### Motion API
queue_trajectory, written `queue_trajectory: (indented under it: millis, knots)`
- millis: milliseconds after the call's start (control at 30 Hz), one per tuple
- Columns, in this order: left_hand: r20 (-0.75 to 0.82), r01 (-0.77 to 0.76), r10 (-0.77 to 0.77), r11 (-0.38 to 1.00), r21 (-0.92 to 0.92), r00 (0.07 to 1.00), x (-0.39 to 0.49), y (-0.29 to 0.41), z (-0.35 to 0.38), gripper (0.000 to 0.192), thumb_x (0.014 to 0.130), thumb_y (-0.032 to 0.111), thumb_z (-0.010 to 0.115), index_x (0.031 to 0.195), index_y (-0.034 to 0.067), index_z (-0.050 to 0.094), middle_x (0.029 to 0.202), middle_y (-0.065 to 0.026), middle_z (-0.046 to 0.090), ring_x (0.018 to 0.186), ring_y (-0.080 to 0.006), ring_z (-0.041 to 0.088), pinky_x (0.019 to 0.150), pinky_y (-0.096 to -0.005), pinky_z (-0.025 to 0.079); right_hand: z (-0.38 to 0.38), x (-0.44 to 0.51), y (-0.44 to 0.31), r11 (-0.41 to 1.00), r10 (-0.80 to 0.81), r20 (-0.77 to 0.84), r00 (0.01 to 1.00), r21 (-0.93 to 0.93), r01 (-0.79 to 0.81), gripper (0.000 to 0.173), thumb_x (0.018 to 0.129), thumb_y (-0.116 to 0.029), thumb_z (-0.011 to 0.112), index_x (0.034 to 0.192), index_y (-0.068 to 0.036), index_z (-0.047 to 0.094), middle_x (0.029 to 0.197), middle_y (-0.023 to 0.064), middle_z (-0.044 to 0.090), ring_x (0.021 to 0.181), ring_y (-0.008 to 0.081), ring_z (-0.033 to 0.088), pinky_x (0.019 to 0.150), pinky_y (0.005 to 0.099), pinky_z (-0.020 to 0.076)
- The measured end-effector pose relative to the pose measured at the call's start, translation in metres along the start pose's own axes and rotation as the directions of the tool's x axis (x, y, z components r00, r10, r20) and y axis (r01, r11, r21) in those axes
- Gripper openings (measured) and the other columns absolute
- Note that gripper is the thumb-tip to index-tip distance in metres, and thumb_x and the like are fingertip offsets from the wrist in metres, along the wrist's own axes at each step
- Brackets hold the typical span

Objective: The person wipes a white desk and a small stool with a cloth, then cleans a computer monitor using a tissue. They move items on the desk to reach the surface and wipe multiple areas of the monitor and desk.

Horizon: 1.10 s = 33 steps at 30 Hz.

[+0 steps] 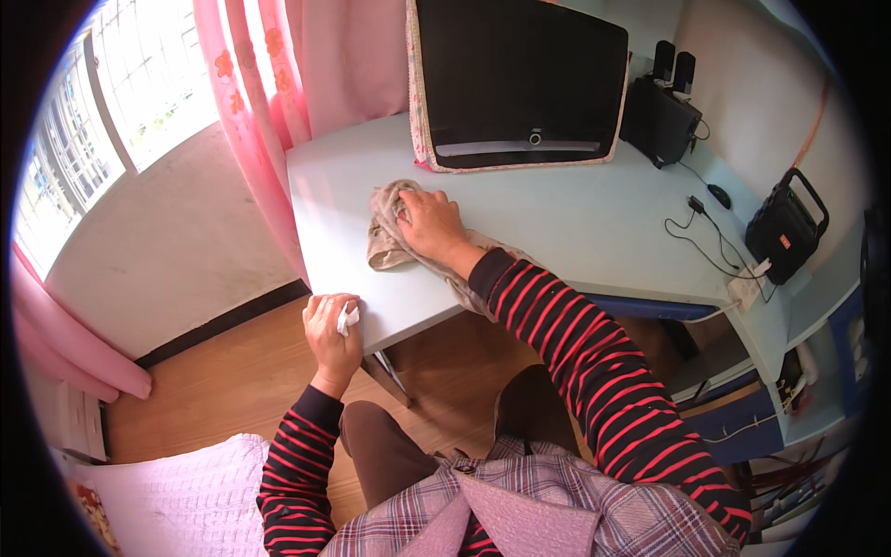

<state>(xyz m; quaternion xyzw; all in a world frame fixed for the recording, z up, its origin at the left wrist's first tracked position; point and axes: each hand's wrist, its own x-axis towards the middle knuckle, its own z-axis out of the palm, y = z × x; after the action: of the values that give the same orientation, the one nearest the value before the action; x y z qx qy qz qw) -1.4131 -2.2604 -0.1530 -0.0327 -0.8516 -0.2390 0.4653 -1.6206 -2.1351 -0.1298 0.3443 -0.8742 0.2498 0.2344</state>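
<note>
My right hand (435, 226) presses a bunched beige cloth (390, 244) onto the light-blue desk top (529, 216), its fingers gripping the folds. Part of the cloth trails under my right wrist and hangs over the desk's front edge. At the desk's left front corner, my left hand (334, 334) rests against the edge with a crumpled white tissue (347, 318) held in it. A black monitor (522, 83) with a floral fabric edging stands on the desk beyond the cloth.
Right of the monitor are black speakers (665, 122), a mouse (719, 196), black cables (717, 237), a power strip (748, 285) and a black portable box with a handle (783, 233). Pink curtains (254, 104) touch the desk's left side. A quilted bed cover (181, 494) lies at lower left.
</note>
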Motion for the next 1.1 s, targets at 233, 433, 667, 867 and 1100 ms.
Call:
queue_trajectory:
  millis: [233, 433, 667, 867, 1100]
  knots:
    - [0.041, -0.026, 0.024, 0.998, 0.049, 0.999, 0.001, -0.001, -0.003, 0.007, 0.084, 0.01, 0.056, 0.083, 0.006, 0.061, 0.08, -0.0088, 0.061, 0.081, -0.0294, 0.055, 0.076, -0.037, 0.039, -0.028, -0.003, 0.019, 0.933, 0.17, -0.206, 0.964, 0.347, -0.09, 0.03, 0.082, -0.026, 0.062, 0.11, -0.014, 0.06, 0.1, 0.0125, 0.065, 0.091, 0.0371, 0.059, 0.08, 0.0458, 0.0482]
    - [0.215, -0.055, 0.019, 0.985, 0.161, 0.977, 0.01, -0.002, -0.009, 0.008, 0.083, 0.015, 0.06, 0.083, 0.007, 0.062, 0.084, -0.0087, 0.06, 0.084, -0.0297, 0.054, 0.072, -0.0392, 0.039, -0.137, -0.053, 0.189, 0.957, 0.22, -0.407, 0.887, 0.267, -0.115, 0.034, 0.092, -0.029, 0.055, 0.12, -0.009, 0.057, 0.105, 0.0136, 0.065, 0.098, 0.0288, 0.062, 0.084, 0.0373, 0.0483]
    - [0.288, -0.11, 0.07, 0.986, 0.126, 0.955, 0.019, 0.001, -0.009, 0.008, 0.08, 0.015, 0.063, 0.087, 0.011, 0.064, 0.092, -0.0052, 0.061, 0.085, -0.0266, 0.053, 0.073, -0.0375, 0.04, -0.236, -0.133, 0.381, 0.597, 0.635, -0.367, 0.679, -0.325, -0.734, 0.041, 0.09, -0.036, 0.05, 0.125, -0.016, 0.054, 0.114, 0.0133, 0.064, 0.102, 0.0372, 0.061, 0.086, 0.0446, 0.0476]
    - [0.28, -0.093, 0.074, 0.994, 0.054, 0.957, 0.022, 0.003, -0.012, 0.006, 0.078, 0.01, 0.063, 0.084, 0.011, 0.063, 0.088, -0.0028, 0.062, 0.082, -0.0248, 0.053, 0.072, -0.0353, 0.038, -0.175, -0.078, 0.37, 0.596, 0.576, -0.343, 0.742, -0.446, -0.668, 0.04, 0.089, -0.038, 0.048, 0.126, -0.023, 0.054, 0.116, 0.0096, 0.064, 0.102, 0.0365, 0.061, 0.082, 0.05, 0.0482]
    - [0.218, -0.102, 0.096, 0.995, 0.019, 0.971, 0.02, -0.001, -0.009, 0.004, 0.078, 0.009, 0.061, 0.082, 0.009, 0.063, 0.088, -0.0042, 0.062, 0.081, -0.0262, 0.053, 0.071, -0.0357, 0.038, -0.077, -0.009, 0.234, 0.832, 0.328, -0.124, 0.936, -0.432, -0.349, 0.037, 0.088, -0.035, 0.05, 0.122, -0.021, 0.055, 0.111, 0.0046, 0.066, 0.099, 0.0309, 0.062, 0.074, 0.0487, 0.0488]
